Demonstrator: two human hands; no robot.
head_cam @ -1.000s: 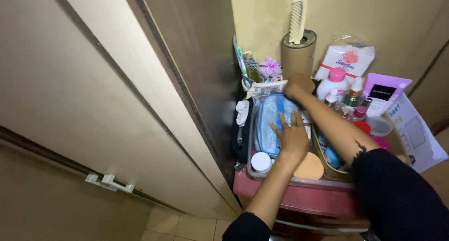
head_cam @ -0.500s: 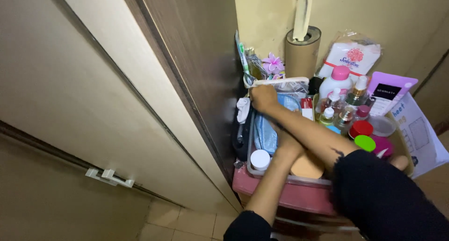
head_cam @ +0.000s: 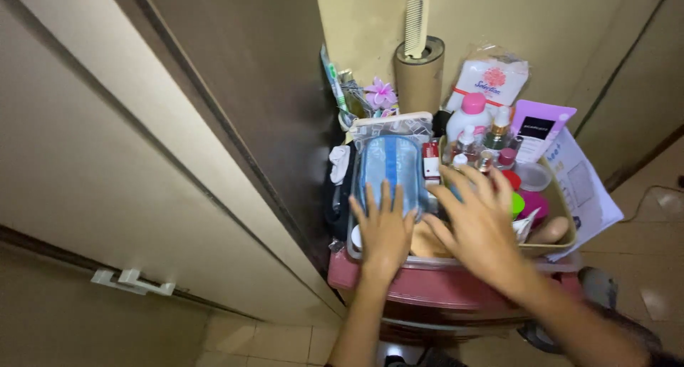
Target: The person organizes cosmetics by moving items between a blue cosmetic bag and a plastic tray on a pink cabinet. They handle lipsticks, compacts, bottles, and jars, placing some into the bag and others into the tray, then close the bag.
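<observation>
My left hand point(head_cam: 385, 228) lies flat, palm down, fingers point(head_cam: 385, 196) spread and open, on the near end of the blue pouch point(head_cam: 388, 169). The pouch sits lengthwise in the clear tray point(head_cam: 350, 247), which rests on the red drawer unit point(head_cam: 427, 292); the flat press looks meant to steady the pouch in the tray, not to lift it. Nothing is gripped.

My right hand point(head_cam: 479, 221) is at 3 o'clock of the left, also open, fingers fanned over the seam between the tray and the basket point(head_cam: 552, 247) of small bottles point(head_cam: 470, 140). It holds nothing; whether the palm touches the things beneath I cannot tell.

At 12 o'clock of the pouch stands a cardboard tube point(head_cam: 419, 75) with a comb point(head_cam: 415, 21) upright in its mouth, stored against the wall. A pink flower point(head_cam: 380, 94) sits at 11 o'clock. A white bottle with a pink cap point(head_cam: 470, 117) and a purple packet point(head_cam: 538, 130) stand at 1 to 2 o'clock, upright at the back.

Against the earlier frames: half a second ago my right arm crossed over the left and that hand was at the tray's far left corner; it has since come back to the near right. The left hand, then partly hidden under that arm, is now in full view on the pouch.
</observation>
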